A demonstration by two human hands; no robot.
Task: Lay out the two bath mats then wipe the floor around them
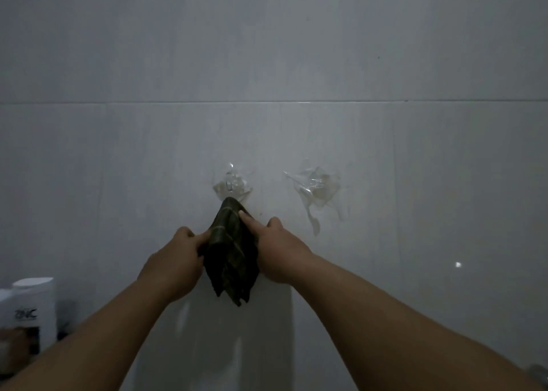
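Two hands on one dark cloth at the clear wall hook: left hand grips its side, right hand pinches, forefinger extended. Mats unseen. Step, judged: taking the wiping cloth; next, lift its top clear of the hook.

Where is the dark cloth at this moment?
In the head view the dark cloth hangs centre frame against the tiled wall, just under the left clear hook, held between the left hand and right hand.
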